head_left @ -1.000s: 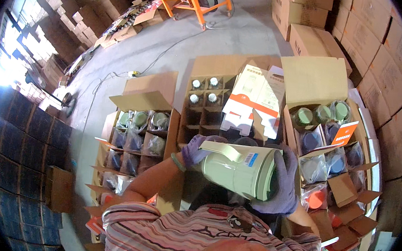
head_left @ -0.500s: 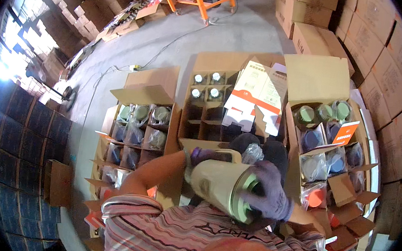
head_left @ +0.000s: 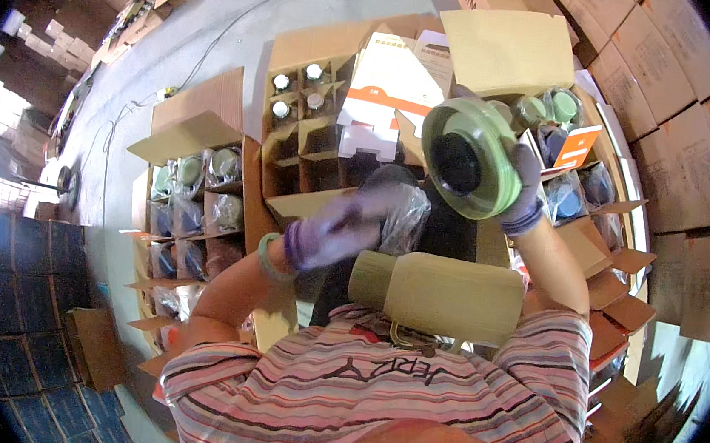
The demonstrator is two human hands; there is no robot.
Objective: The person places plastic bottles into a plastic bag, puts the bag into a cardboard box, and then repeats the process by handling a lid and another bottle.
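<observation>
My right hand [head_left: 525,191], in a purple-grey glove, grips a round, pale green part [head_left: 497,171] with a dark centre, holding it up at its right edge. My left hand [head_left: 346,227], gloved alike, is smeared by motion beside a crumpled clear plastic bag [head_left: 407,218] at my lap; whether its fingers touch the bag I cannot make out. An olive-cream vacuum jug [head_left: 455,298] with a handle lies sideways across my lap, its narrower end to the left. Neither hand is on it.
Open cartons with dividers stand around me: the left carton [head_left: 197,125] and right carton [head_left: 508,53] hold bagged jugs, the middle carton [head_left: 303,46] several white-capped bottles. Flattened printed boxes [head_left: 394,80] lie on the middle one. Stacked cartons [head_left: 683,99] rise at right, dark stacks [head_left: 16,283] at left.
The jug, earlier held up between both hands, now lies across my lap. My right hand has lifted the green part away up and right. My left hand has left the jug.
</observation>
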